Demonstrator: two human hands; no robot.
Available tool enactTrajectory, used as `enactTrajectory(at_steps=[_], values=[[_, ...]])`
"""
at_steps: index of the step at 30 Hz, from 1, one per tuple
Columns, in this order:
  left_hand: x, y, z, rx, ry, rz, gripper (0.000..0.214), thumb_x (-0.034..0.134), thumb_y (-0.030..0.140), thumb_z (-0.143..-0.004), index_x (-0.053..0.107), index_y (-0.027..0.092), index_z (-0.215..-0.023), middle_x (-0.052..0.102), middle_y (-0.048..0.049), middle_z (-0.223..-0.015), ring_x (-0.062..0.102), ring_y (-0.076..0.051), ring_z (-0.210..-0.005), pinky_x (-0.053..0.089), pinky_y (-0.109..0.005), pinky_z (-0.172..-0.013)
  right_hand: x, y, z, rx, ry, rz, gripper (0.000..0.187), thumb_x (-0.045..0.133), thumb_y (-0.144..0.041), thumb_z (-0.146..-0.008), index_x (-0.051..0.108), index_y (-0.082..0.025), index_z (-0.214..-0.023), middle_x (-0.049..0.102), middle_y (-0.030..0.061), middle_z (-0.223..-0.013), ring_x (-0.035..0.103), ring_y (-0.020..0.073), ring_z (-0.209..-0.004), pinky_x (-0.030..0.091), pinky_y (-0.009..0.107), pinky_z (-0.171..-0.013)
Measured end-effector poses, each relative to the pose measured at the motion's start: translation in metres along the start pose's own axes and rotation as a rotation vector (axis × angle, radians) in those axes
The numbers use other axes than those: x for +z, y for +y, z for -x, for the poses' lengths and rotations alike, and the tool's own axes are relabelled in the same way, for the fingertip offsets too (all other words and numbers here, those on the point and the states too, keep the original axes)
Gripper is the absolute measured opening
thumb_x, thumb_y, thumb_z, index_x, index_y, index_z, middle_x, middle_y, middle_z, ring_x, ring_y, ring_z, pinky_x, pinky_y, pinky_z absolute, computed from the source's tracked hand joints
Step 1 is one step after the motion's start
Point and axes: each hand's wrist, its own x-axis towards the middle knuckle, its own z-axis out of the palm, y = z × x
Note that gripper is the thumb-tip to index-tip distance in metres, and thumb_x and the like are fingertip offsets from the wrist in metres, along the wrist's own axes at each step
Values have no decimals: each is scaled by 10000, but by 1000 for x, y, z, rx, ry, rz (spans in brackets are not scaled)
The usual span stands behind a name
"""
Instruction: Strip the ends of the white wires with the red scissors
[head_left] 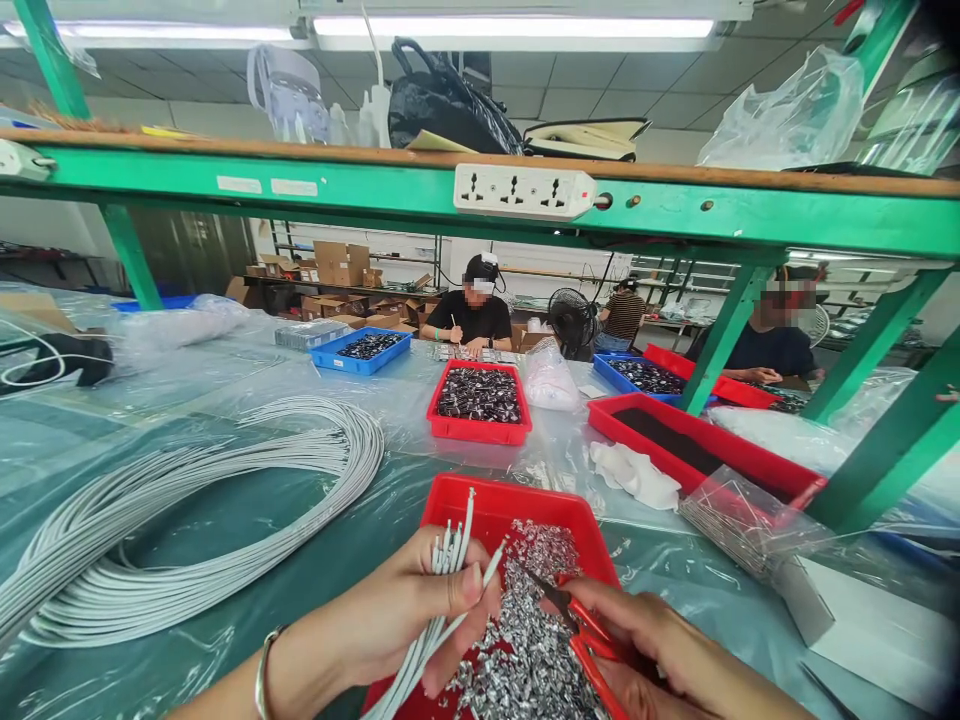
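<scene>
My left hand (pixel 420 595) is closed around several white cables (pixel 429 640), their stripped ends sticking up past the thumb and one cable leaning apart to the right. In my right hand (pixel 645 640) is a pair of red-handled scissors (pixel 592 640), the dark blades pointing up and left towards the tip of that cable without touching it. Below both hands stands a red tray (pixel 450 490) with a heap of small shiny metal pieces (pixel 517 640). Palm and wrist partly hide the tray.
A large coil of white cable (pixel 330 440) lies on the left. Beyond are a red tray (pixel 480 432) of dark parts, a blue tray (pixel 322 358) and a long red tray (pixel 750 460). Tweezers (pixel 829 690) and a white box (pixel 870 620) lie right. A green shelf (pixel 337 180) spans overhead; people sit opposite.
</scene>
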Motion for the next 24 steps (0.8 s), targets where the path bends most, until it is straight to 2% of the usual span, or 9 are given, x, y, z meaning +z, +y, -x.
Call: enactTrajectory(at_steps=[3, 5, 6, 8, 11, 15, 17, 21, 24], values=[[5, -2, 1, -13, 24, -8, 303, 636, 425, -725, 585, 129, -686, 505, 42, -472, 421, -27, -262, 255, -105, -246, 8, -1, -7, 0, 125, -312, 433, 572, -466, -770, 584, -226, -1129, 675, 76, -792, 638, 203, -753, 526, 307, -677], [11, -6, 1, -24, 65, -118, 335, 609, 460, -737, 571, 129, -710, 514, 41, -475, 429, -24, -267, 268, -102, -267, 19, -6, -15, 8, 128, -534, 414, 580, -492, -768, 590, -201, -1063, 486, -63, -422, 462, 84, -371, 401, 184, -393], [15, -8, 2, -39, 81, -176, 353, 602, 479, -733, 556, 131, -698, 501, 46, -453, 420, -26, -266, 270, -104, -272, 25, -9, -19, -3, 101, -628, 400, 598, -502, -750, 605, -188, -997, 395, -102, -360, 341, 52, -302, 302, 164, -337], [21, -13, 3, -84, 102, -276, 373, 595, 509, -718, 519, 147, -673, 450, 68, -386, 392, -36, -265, 272, -112, -275, 36, -14, -26, -42, 90, -780, 326, 648, -489, -713, 615, -172, -776, 347, -117, -320, 229, 24, -284, 166, 165, -323], [24, -18, 4, -81, 145, -390, 348, 596, 495, -716, 509, 158, -700, 439, 73, -388, 394, -53, -323, 308, -134, -321, 50, -19, -32, -26, 92, -1086, 267, 663, -390, -743, 587, -160, -631, 357, -117, -302, 195, 11, -284, 137, 187, -364], [23, -20, 6, 53, 175, -438, 279, 633, 391, -716, 501, 157, -642, 438, 65, -481, 391, -65, -439, 330, -176, -429, 58, -19, -32, 74, -170, -1519, 258, 633, -349, -779, 613, -158, -606, 327, -133, -309, 150, 1, -262, 203, 193, -396], [23, -19, 6, 125, 202, -488, 236, 628, 330, -728, 508, 157, -620, 464, 53, -508, 401, -78, -477, 342, -201, -482, 57, -19, -32, 54, -110, -1455, 239, 660, -353, -754, 612, -166, -615, 350, -126, -313, 184, 6, -271, 213, 190, -396], [22, -17, 5, 177, 304, -586, 178, 625, 284, -729, 550, 159, -626, 558, 7, -587, 476, -118, -562, 377, -237, -554, 54, -21, -32, -24, 172, -1018, 251, 736, -354, -671, 604, -148, -613, 528, -56, -450, 240, 2, -301, 109, 193, -341], [22, -18, 4, 160, 299, -533, 228, 643, 335, -712, 541, 157, -612, 538, 9, -565, 465, -109, -530, 374, -230, -524, 57, -22, -33, -8, 172, -1112, 265, 679, -361, -736, 595, -146, -606, 525, -54, -466, 237, 2, -308, 141, 188, -355]])
